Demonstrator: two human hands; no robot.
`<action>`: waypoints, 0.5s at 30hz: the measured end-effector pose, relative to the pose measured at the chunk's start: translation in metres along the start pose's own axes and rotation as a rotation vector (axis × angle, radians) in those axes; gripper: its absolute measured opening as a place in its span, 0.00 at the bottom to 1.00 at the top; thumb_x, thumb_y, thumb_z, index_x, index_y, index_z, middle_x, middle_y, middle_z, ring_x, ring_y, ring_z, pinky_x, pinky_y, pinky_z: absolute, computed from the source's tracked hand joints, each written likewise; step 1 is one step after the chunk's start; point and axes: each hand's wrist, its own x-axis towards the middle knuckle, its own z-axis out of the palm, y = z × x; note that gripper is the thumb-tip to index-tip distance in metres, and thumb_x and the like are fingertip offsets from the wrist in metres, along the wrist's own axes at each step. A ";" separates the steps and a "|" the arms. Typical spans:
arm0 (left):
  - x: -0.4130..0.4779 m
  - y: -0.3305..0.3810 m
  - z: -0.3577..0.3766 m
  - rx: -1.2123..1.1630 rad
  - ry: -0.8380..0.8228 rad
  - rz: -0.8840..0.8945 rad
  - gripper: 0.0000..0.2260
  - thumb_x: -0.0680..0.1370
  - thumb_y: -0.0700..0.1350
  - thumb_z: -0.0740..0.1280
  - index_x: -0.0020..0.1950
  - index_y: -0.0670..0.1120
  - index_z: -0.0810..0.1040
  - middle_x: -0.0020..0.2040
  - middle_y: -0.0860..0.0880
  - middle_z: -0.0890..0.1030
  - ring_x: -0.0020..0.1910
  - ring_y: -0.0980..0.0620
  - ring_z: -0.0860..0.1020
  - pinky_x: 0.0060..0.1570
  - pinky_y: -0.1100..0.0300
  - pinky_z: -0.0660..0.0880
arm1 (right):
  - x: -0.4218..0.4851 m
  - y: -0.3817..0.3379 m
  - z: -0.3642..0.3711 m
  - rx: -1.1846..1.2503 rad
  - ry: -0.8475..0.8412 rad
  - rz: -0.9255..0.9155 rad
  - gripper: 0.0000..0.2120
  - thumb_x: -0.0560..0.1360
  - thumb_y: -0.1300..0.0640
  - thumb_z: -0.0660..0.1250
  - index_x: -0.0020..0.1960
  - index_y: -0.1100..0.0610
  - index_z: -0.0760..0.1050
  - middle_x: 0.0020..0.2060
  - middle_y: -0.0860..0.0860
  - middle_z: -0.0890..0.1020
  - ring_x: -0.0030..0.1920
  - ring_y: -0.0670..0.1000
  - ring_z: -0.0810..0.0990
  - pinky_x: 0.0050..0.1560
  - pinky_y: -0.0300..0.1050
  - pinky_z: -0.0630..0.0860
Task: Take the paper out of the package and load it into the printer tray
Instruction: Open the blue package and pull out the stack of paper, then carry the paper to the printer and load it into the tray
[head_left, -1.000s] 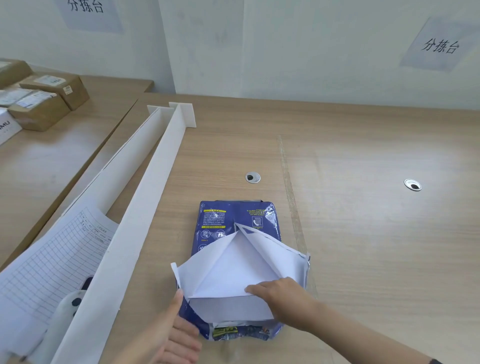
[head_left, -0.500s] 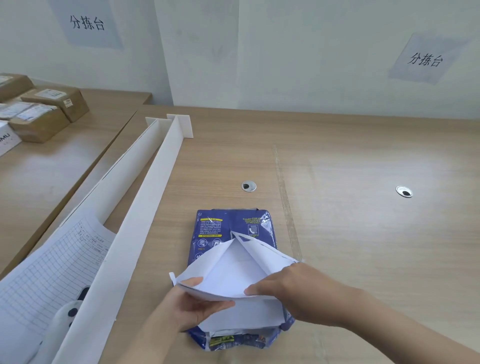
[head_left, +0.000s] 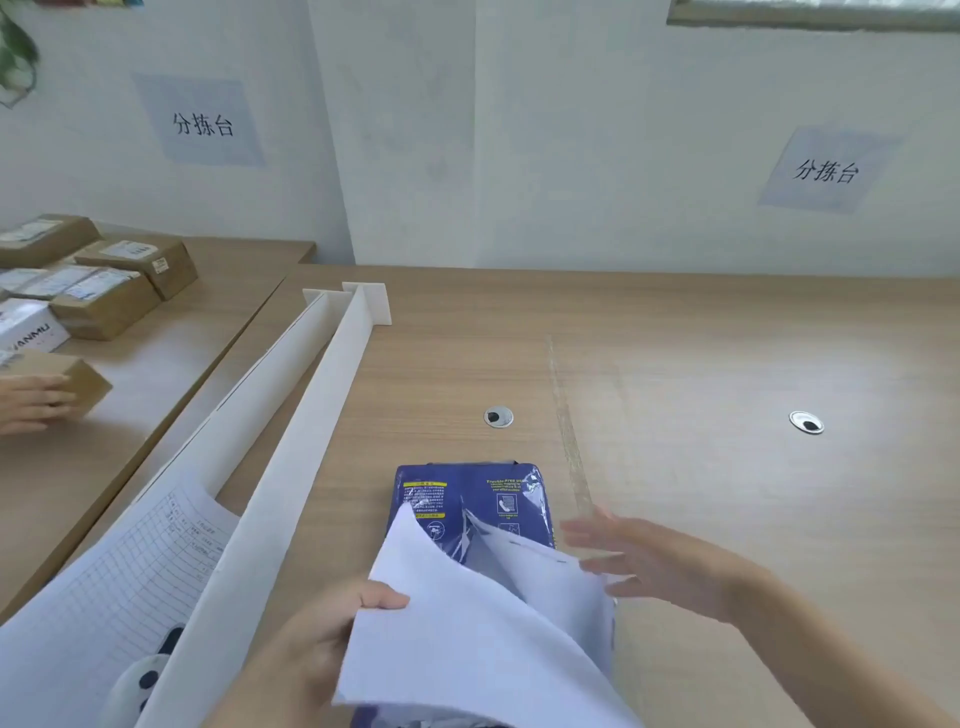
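A dark blue paper package (head_left: 470, 499) lies flat on the wooden table (head_left: 675, 364), its near end torn open. My left hand (head_left: 317, 644) grips the left edge of a white sheet of paper (head_left: 457, 639) and lifts it up off the package. More white paper or wrapper flap (head_left: 550, 577) shows under it on the right. My right hand (head_left: 649, 561) hovers just right of the package, fingers spread, holding nothing. No printer tray is in view.
A long white divider (head_left: 291, 483) runs along the table's left side. A ruled form sheet (head_left: 114, 587) lies left of it. Cardboard boxes (head_left: 109, 291) sit on the left table, where another person's hand (head_left: 31, 405) holds one. Two cable grommets (head_left: 498, 417) are set into the tabletop.
My left hand has raised the white sheet up and toward me. My right hand has let go of the flap and moved right, fingers open. The camera has tilted up.
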 end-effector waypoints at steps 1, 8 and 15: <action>-0.009 0.007 0.006 0.012 -0.047 0.030 0.14 0.74 0.32 0.57 0.35 0.31 0.80 0.30 0.37 0.83 0.26 0.43 0.82 0.21 0.61 0.77 | 0.009 0.016 0.003 0.064 0.086 0.059 0.60 0.38 0.12 0.72 0.63 0.43 0.78 0.66 0.41 0.81 0.62 0.46 0.82 0.72 0.48 0.73; -0.031 0.030 0.033 0.147 -0.067 0.468 0.17 0.68 0.34 0.64 0.51 0.51 0.78 0.46 0.46 0.86 0.45 0.43 0.83 0.38 0.50 0.79 | 0.052 0.049 0.041 0.542 0.071 -0.022 0.27 0.71 0.49 0.82 0.64 0.61 0.82 0.45 0.52 0.92 0.37 0.51 0.90 0.31 0.40 0.87; -0.011 0.042 0.040 0.343 -0.137 0.704 0.27 0.60 0.42 0.72 0.57 0.57 0.73 0.53 0.53 0.83 0.50 0.53 0.81 0.38 0.64 0.80 | 0.017 0.042 0.012 0.459 0.397 -0.263 0.29 0.68 0.62 0.71 0.70 0.58 0.80 0.49 0.51 0.93 0.44 0.49 0.90 0.36 0.35 0.86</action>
